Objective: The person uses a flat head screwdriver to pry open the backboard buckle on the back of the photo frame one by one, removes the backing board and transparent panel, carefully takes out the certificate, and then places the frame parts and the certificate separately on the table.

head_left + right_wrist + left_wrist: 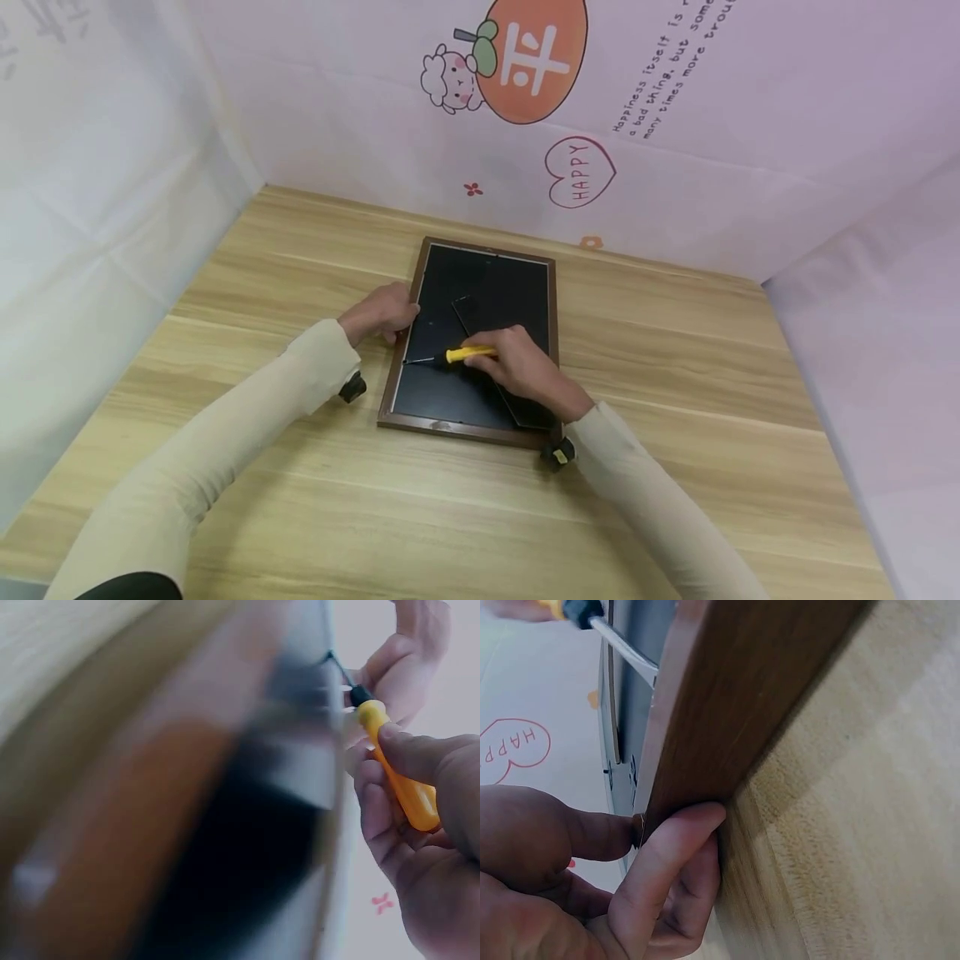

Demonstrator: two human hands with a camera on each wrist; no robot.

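A brown picture frame (553, 308) lies on the wooden table with its black backing board (450, 275) facing up. On the board, a black easel leg (532, 414) lies slantwise, partly covered by my right hand (522, 364). That hand grips the yellow handle of a screwdriver (459, 355). The screwdriver's metal tip touches the inside of the frame's left edge, as the left wrist view also shows at the shaft (626, 652). My left hand (385, 310) pinches the left side of the frame, its thumb (604, 834) on top and its fingers against the outer side.
The wooden table (660, 358) extends around the frame. White cloth walls (862, 250) stand on both sides, and a printed back wall (337, 108) rises behind. Each wrist carries a small black camera (352, 387).
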